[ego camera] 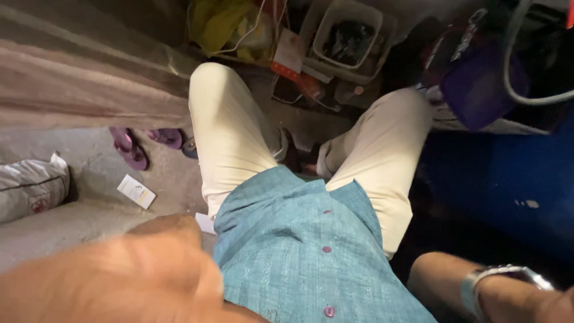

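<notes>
I am seated and looking down at my lap, with a teal buttoned shirt (299, 239) over beige trousers (230, 131). My left hand (119, 275) fills the lower left as a close, blurred shape; its fingers cannot be made out and nothing shows in it. At the lower right only my wrist shows, wearing a metal watch (499, 278). A sliver of my right hand (559, 302) reaches the frame corner, and its fingers are cut off. Neither hand visibly touches anything.
Purple sandals (134, 146) and a small white packet (136, 191) lie on the concrete floor at left, near a white sack (30, 185). Ahead stand a white plastic basket (350, 36), a yellow cloth (224, 24) and cables. A purple container (478, 84) and a blue drum (514, 173) stand at right.
</notes>
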